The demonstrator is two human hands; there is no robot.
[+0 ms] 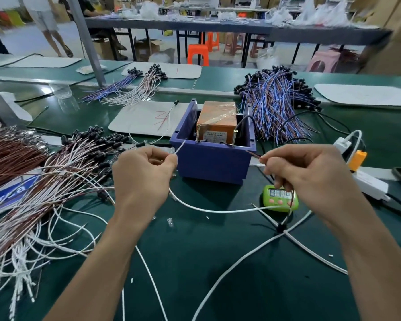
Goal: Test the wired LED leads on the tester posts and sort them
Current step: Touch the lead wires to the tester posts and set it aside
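1. Left hand (pixel 146 174) pinches a white lead (pixel 180 148), tip near the left post (pixel 198 133) of the tester (pixel 215 121).
2. Right hand (pixel 310 172) pinches a brown lead (pixel 252 154) at the front rim of the tester's blue bin (pixel 213 165).

Box (pixel 212 163) on desk (pixel 195 246) sits betw. & just behind L fingers (pixel 169 161) and R fingers (pixel 271 158); tester (pixel 217 122) in it, posts (pixel 234 137) at its near edge. One lead (pixel 218 211) sags betw. both sets of fingers. Left of L fingers: pile (pixel 56 172). Under R fingers: timer (pixel 276 202); to their right, power strip (pixel 370 185). Behind R fingers: far pile (pixel 276 105). Far behind L fingers: two bundles (pixel 137 89).
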